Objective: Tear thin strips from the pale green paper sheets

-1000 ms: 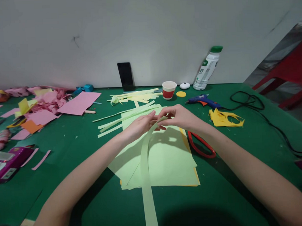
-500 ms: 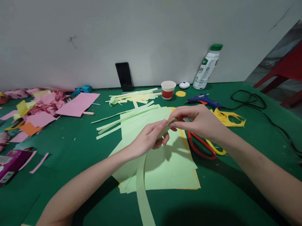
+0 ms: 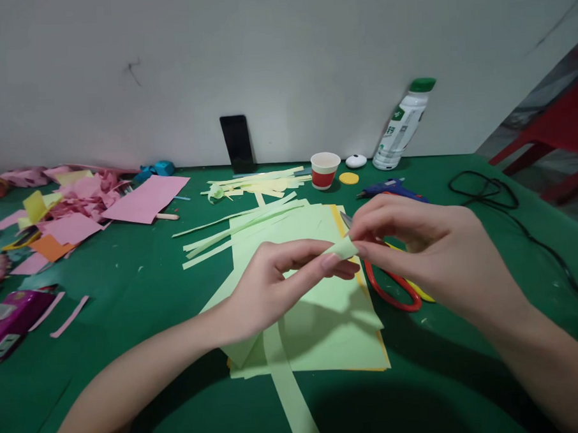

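Note:
Between my two hands is a pale green paper strip (image 3: 343,248), its end curling upward. My left hand (image 3: 277,281) is closed on it, thumb on top and fingers beneath. Thumb and forefinger of my right hand (image 3: 414,236) pinch the strip's tip. A long tail of green strip (image 3: 292,395) hangs below my left hand toward the near table edge; the join is hidden by the hand. Under both hands lies a stack of green paper sheets (image 3: 322,323) with yellow edges showing. Scissors with a red handle (image 3: 393,295) lie partly behind my right hand.
Cut paper strips (image 3: 246,225) lie beyond the stack. A paper cup (image 3: 324,173), a white bottle (image 3: 404,128), a glue gun (image 3: 388,188) with a black cable (image 3: 524,232) and a phone (image 3: 238,145) stand or lie along the wall. Pink paper scraps (image 3: 82,206) cover the left.
Both hands have moved right and nearer the camera. The strip's end has turned more into view, and its tail has swung slightly right. Both hands still hold it.

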Action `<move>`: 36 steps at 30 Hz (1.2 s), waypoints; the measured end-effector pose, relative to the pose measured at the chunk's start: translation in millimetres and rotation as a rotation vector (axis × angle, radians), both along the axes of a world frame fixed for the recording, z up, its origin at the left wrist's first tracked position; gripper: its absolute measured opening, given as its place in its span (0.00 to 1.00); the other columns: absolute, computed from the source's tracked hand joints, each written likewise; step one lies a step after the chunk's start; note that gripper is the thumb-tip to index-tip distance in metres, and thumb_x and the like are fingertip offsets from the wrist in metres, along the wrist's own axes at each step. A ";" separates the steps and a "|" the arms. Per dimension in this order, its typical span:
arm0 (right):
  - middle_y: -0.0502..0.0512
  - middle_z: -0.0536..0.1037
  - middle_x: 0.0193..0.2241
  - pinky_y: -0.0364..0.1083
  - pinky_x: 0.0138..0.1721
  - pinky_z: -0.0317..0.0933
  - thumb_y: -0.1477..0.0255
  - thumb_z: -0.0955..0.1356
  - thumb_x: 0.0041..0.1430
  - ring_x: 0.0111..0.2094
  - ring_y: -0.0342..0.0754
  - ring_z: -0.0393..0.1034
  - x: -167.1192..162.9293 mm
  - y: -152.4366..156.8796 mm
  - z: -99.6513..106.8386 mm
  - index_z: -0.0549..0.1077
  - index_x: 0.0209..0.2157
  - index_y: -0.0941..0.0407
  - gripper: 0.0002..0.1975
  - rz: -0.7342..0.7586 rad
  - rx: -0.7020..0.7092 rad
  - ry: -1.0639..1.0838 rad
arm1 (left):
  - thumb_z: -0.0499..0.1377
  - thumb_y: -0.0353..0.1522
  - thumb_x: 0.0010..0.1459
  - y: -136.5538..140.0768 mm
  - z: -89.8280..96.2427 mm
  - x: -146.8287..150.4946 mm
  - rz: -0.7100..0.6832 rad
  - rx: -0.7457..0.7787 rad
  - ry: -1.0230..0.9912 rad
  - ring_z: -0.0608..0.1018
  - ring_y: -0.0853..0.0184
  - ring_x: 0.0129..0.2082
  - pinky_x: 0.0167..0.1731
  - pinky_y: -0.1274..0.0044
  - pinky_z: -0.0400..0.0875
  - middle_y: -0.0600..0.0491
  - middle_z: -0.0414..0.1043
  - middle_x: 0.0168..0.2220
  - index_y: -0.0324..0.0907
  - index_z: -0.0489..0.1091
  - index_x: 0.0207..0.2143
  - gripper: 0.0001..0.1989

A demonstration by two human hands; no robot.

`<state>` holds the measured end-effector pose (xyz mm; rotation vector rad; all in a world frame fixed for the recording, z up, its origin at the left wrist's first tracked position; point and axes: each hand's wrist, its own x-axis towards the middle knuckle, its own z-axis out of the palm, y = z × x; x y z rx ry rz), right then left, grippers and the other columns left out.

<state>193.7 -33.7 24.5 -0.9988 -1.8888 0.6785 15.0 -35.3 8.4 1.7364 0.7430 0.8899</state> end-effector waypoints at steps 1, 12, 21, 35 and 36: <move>0.49 0.71 0.25 0.41 0.24 0.58 0.74 0.68 0.49 0.27 0.41 0.63 -0.4 -1.2 0.6 0.71 0.24 0.55 0.03 0.014 -0.015 0.008 | 0.51 0.32 0.60 -1.1 0.4 -0.3 0.009 0.021 -0.008 0.77 0.69 0.35 0.38 0.79 0.71 0.51 0.77 0.34 0.38 0.73 0.38 0.12; 0.47 0.70 0.24 0.40 0.22 0.58 0.78 0.69 0.45 0.25 0.40 0.62 -6.9 -12.7 -0.3 0.71 0.25 0.54 0.05 0.098 -0.060 0.128 | 0.52 0.26 0.58 -8.6 -0.5 0.4 0.113 0.382 0.028 0.75 0.74 0.24 0.23 0.85 0.67 0.55 0.76 0.28 0.41 0.74 0.34 0.11; 0.49 0.70 0.20 0.43 0.22 0.56 0.77 0.68 0.47 0.23 0.42 0.62 -14.8 -18.6 0.1 0.68 0.21 0.54 0.05 0.003 -0.045 0.097 | 0.57 0.26 0.53 -6.3 1.1 -4.1 0.165 0.515 0.026 0.75 0.67 0.35 0.36 0.77 0.70 0.51 0.75 0.36 0.42 0.72 0.36 0.08; 0.49 0.70 0.20 0.43 0.20 0.55 0.78 0.66 0.48 0.22 0.41 0.62 -20.6 -21.4 -4.0 0.69 0.22 0.55 0.05 -0.023 -0.028 0.066 | 0.61 0.26 0.49 -4.7 4.4 -4.8 0.195 0.316 -0.099 0.73 0.72 0.28 0.43 0.73 0.67 0.56 0.74 0.27 0.43 0.72 0.26 0.03; 0.49 0.70 0.20 0.43 0.20 0.55 0.78 0.66 0.48 0.22 0.41 0.62 -20.9 -21.7 -3.6 0.69 0.22 0.55 0.05 -0.023 -0.023 0.067 | 0.62 0.26 0.49 -4.8 4.6 -5.0 0.193 0.300 -0.100 0.73 0.72 0.28 0.43 0.73 0.67 0.57 0.74 0.27 0.43 0.72 0.26 0.04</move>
